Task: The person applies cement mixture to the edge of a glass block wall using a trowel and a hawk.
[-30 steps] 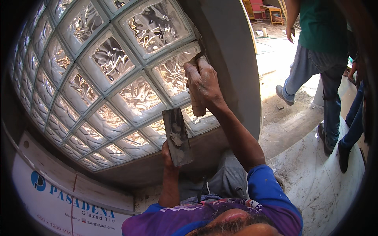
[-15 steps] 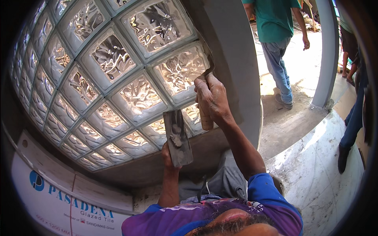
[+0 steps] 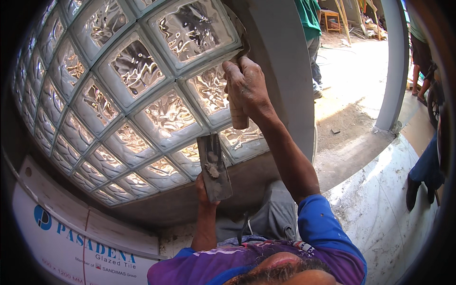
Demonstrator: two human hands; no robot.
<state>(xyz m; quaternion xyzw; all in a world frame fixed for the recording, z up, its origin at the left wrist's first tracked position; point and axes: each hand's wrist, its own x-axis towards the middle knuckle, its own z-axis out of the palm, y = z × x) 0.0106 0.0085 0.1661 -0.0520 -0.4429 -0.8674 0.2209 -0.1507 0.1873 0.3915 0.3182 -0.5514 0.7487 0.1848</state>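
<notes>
My right hand (image 3: 248, 89) is closed round the wooden handle of a trowel (image 3: 240, 118). Its thin blade, mostly hidden by the fingers, points up along the joint between the glass block wall (image 3: 148, 72) and the grey surround (image 3: 275, 52). Lower down, my left hand (image 3: 203, 191) grips a flat, dark rectangular metal float (image 3: 219, 189) from beneath, its fingers partly hidden behind it. On the float's upper face lies a small lump of pale mortar (image 3: 212, 170). The float is held just in front of the lowest blocks.
A white box with blue print (image 3: 61, 251) lies at the lower left. To the right is a grey post (image 3: 392, 71) by a doorway, with a white stained slab (image 3: 361, 199) below it. One person in green (image 3: 309, 21) stands outside; other legs (image 3: 422, 161) show at the right edge.
My right hand has moved up and slightly left along the joint with the trowel. The left hand and float stay nearly still. The person in green has moved left, partly behind the surround.
</notes>
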